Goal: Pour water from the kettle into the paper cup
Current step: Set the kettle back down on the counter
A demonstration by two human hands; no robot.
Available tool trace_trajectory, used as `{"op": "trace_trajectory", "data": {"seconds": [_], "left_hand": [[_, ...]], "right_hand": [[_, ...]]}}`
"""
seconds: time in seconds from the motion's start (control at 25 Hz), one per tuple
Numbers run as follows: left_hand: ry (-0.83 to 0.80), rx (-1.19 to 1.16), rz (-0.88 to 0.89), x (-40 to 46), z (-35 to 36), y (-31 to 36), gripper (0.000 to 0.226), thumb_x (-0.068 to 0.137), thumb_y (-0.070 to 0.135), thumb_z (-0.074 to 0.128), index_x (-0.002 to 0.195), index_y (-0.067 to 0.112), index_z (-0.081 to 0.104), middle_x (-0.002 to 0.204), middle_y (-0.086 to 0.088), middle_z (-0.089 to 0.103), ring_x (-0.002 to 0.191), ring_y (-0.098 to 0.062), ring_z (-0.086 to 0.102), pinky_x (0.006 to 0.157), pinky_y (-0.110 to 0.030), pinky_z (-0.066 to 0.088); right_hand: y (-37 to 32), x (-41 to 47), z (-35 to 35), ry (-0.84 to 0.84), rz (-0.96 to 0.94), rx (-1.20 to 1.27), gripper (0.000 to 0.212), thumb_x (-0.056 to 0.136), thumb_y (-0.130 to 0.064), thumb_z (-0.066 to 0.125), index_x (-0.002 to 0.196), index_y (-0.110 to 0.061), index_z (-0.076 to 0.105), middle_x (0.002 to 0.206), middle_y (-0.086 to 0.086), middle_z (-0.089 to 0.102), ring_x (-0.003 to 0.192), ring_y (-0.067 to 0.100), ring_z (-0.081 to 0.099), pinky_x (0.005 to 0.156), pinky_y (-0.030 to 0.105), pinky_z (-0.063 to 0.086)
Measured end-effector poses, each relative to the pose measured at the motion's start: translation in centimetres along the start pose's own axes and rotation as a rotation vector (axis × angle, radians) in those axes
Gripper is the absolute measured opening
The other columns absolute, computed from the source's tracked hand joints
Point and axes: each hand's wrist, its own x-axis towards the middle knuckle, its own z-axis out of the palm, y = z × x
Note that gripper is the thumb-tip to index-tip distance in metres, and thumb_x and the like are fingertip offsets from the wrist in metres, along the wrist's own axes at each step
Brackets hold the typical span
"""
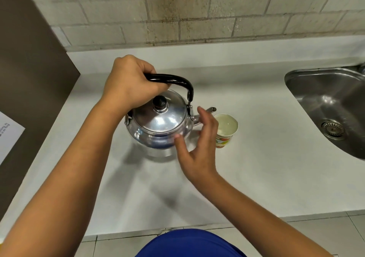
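From the head camera, the left hand is wrapped tight around the black arched handle of the round, polished metal kettle, which sits or hangs just above the white worktop near its middle, lid on and black knob up; whether the base is touching the surface I cannot tell. Its short spout points right toward the small paper cup with a printed red and green band, which stands just beside the kettle, toward the sink side of the worktop, and already appears to hold liquid close to its rim. The right hand is spread wide and grips nothing, hovering between kettle and cup with its fingers close to the kettle's wall and in front of the spout. The likeliest trouble is that this hand, so near the light cup, nudges it over and spills what it holds; a full cup would also slop at the slightest knock. If the kettle is hot, fingers brushing its metal side could be burned, and a jerk of the left hand would swing the spout into the cup. Any further tilt would overfill it. Around them, the stainless steel sink lies at the worktop's right edge, well apart, and a white sheet of paper hangs at the far left; neither blocks anything.
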Motion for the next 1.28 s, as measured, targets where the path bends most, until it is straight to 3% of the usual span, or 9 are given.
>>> {"op": "trace_trajectory", "data": {"seconds": [0.12,0.24,0.4,0.52,0.72,1.04,1.28], "left_hand": [[0.037,-0.078,-0.018,-0.2,-0.1,-0.8,0.032,0.063,0.031,0.077,0.040,0.027,0.055,0.032,0.009,0.045,0.035,-0.002,0.043,0.044,-0.015,0.031],[0.048,-0.148,-0.016,-0.4,-0.2,-1.6,0.033,0.061,0.033,0.076,0.038,0.027,0.054,0.028,0.015,0.048,0.032,0.003,0.042,0.038,-0.008,0.031],[0.071,-0.190,-0.020,-0.7,-0.2,-2.8,0.032,0.059,0.034,0.075,0.037,0.025,0.054,0.029,0.012,0.047,0.032,0.000,0.041,0.038,-0.011,0.030],[0.062,-0.207,-0.030,-0.8,-0.2,-3.6,0.034,0.060,0.032,0.076,0.035,0.025,0.053,0.029,0.017,0.047,0.032,0.001,0.041,0.034,-0.003,0.026],[0.050,-0.246,-0.060,-0.7,0.3,-5.1,0.038,0.062,0.030,0.078,0.034,0.026,0.053,0.028,0.018,0.046,0.031,0.002,0.040,0.034,-0.003,0.027],[0.003,-0.243,-0.115,-0.4,1.7,-6.7,0.035,0.061,0.032,0.078,0.036,0.026,0.056,0.029,0.016,0.047,0.033,-0.002,0.037,0.047,-0.021,0.034],[-0.040,-0.232,-0.165,-0.4,2.8,-7.5,0.034,0.061,0.032,0.079,0.035,0.026,0.056,0.030,0.017,0.048,0.030,0.001,0.040,0.045,-0.020,0.034]], "right_hand": [[-1.8,4.2,-0.7,-0.048,-0.205,-0.100,0.050,0.080,-0.013,0.057,0.127,-0.006,0.041,0.125,0.016,0.041,0.117,0.023,0.042,0.099,0.039,0.041],[-3.1,8.3,-1.0,-0.314,-0.210,-0.255,0.045,0.085,-0.018,0.053,0.127,-0.009,0.042,0.127,0.015,0.042,0.117,0.023,0.044,0.100,0.025,0.035],[-2.9,10.3,-0.6,-0.508,-0.244,-0.274,0.031,0.088,-0.012,0.050,0.119,-0.009,0.050,0.109,0.007,0.056,0.095,0.013,0.051,0.083,0.017,0.039],[-2.6,10.3,0.0,-0.530,-0.216,-0.217,0.028,0.088,-0.011,0.050,0.116,-0.012,0.053,0.098,-0.002,0.058,0.087,0.011,0.055,0.075,0.009,0.041],[-1.8,9.9,1.0,-0.535,-0.206,-0.199,0.028,0.087,-0.011,0.052,0.115,-0.015,0.055,0.097,-0.004,0.059,0.080,0.004,0.055,0.072,0.002,0.038],[-0.1,9.6,1.8,-0.542,-0.162,-0.192,0.026,0.087,-0.010,0.052,0.113,-0.014,0.056,0.082,-0.020,0.053,0.070,-0.012,0.052,0.067,0.001,0.036],[1.3,8.9,2.4,-0.531,-0.130,-0.189,0.026,0.087,-0.011,0.052,0.112,-0.016,0.057,0.090,-0.010,0.058,0.076,-0.006,0.053,0.071,0.002,0.037]]}}
